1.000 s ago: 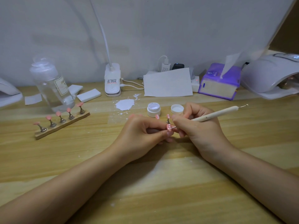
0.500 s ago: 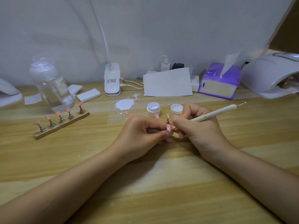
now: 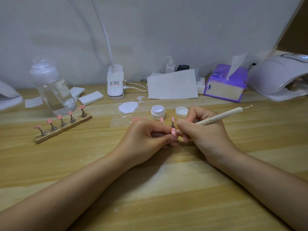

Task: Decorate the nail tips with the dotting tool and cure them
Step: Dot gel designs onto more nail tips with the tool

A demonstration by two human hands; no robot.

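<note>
My left hand (image 3: 146, 135) pinches a small pink nail tip (image 3: 173, 131) with white dots, held at the table's middle. My right hand (image 3: 203, 130) grips a cream dotting tool (image 3: 221, 115) like a pen, and its thin metal point touches that tip. Two more dotted pink tips (image 3: 173, 119) on metal stems stand just behind my fingers. An open white gel pot (image 3: 158, 112) and its lid (image 3: 181, 111) sit beyond them. A wooden holder (image 3: 64, 129) with several plain pink tips lies at the left. The white curing lamp (image 3: 280, 77) stands at the far right.
A clear bottle (image 3: 51, 85) stands behind the holder. A white clip lamp base (image 3: 115, 84), a sheet of paper (image 3: 172, 85), a charger and a purple tissue pack (image 3: 225, 84) line the back. A white smear (image 3: 128, 107) marks the wooden table (image 3: 150, 197).
Both hands stay almost still. The dotting tool's rear end has dipped slightly, and its point stays against the held nail tip.
</note>
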